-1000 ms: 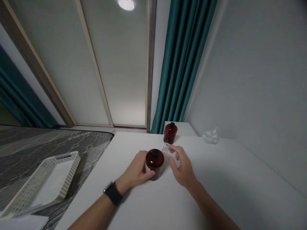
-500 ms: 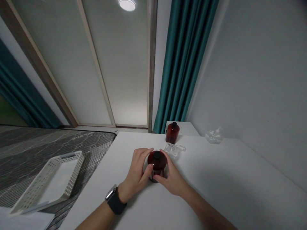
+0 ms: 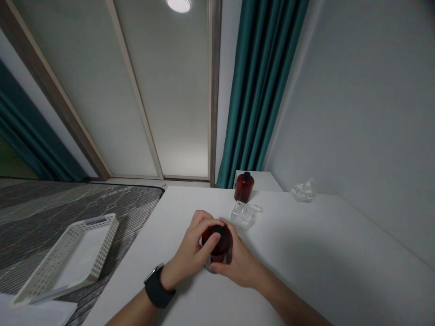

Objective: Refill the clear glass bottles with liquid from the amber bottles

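Note:
A dark red bottle [image 3: 222, 246] with a black cap [image 3: 216, 232] is between my hands, tilted a little toward me over the white table. My left hand [image 3: 188, 249], wearing a watch, has its thumb and fingers closed around the cap and upper shoulder. Wrapped around the right side of the bottle's body is my right hand [image 3: 243, 262], its thumb low on the near side. Part of the bottle is hidden by the fingers. Just beyond lies a clear plastic piece [image 3: 242, 216] with a short arm to the right. A second dark red bottle [image 3: 244, 188] stands upright behind it.
The white table [image 3: 295, 280] meets the wall at right, where crumpled clear plastic [image 3: 303, 191] lies. A white box-like surface [image 3: 263, 180] is behind the far edge. To the left, a white perforated basket [image 3: 102, 258] sits lower, near white sheets [image 3: 37, 312].
The bottle has come nearer to me and tilted. My left fingers have moved over its cap, while my right hand has closed further around the body.

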`<move>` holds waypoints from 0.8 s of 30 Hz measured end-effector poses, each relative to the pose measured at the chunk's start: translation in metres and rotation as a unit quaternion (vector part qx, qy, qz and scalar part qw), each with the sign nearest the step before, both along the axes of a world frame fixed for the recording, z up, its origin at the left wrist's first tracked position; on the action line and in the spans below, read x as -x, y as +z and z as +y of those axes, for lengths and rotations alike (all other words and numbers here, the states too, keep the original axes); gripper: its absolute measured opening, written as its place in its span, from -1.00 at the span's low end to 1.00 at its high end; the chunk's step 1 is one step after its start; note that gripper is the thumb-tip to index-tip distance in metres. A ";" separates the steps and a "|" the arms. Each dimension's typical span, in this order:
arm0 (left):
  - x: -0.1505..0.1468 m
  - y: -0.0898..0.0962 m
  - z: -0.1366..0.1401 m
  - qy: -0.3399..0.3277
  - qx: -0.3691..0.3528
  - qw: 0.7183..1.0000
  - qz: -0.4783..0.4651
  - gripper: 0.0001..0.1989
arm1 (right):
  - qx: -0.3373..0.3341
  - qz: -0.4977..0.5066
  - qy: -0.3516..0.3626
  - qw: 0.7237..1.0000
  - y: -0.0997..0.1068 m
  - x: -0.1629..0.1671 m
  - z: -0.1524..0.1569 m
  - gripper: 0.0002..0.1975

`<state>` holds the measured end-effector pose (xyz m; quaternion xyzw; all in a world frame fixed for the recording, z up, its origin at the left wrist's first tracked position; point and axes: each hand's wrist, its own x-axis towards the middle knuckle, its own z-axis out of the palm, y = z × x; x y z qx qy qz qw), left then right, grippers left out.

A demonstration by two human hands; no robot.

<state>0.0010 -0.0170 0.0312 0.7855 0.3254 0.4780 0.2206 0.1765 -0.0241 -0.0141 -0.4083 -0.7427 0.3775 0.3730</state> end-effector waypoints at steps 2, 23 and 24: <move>-0.001 0.000 0.000 -0.001 0.017 1.000 -0.006 -0.80 | 0.014 -0.013 -0.002 1.000 -0.002 -0.001 0.001 0.06; -0.003 -0.013 0.009 0.076 -0.049 0.995 -0.040 -0.83 | -0.231 -0.125 -0.108 0.959 -0.003 -0.005 0.009 0.02; -0.003 -0.013 0.009 0.075 -0.045 0.996 -0.029 -0.83 | -0.218 -0.118 -0.107 0.963 -0.004 -0.006 0.009 0.01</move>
